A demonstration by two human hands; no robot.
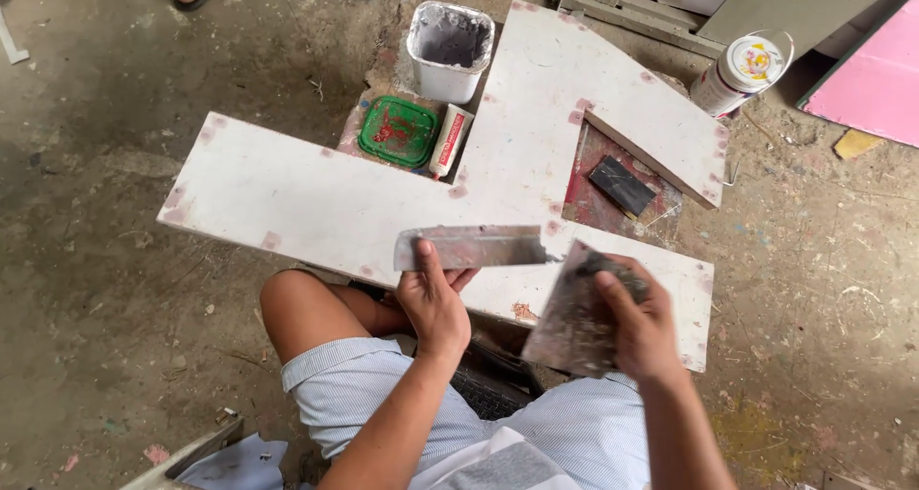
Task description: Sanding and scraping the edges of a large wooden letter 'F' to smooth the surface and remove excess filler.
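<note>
Left hand pinched a scraper level; right hand gripped a tilted putty board, blade edge meeting board, evidently for wiping.

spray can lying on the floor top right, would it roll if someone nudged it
Probably yes: the spray can lies on its side, and its round body would likely roll across the concrete floor. It may not go far, since the grey board sits close beside it. The gritty floor would likely slow it too.

Dull metal scraper, matt painted board
</note>
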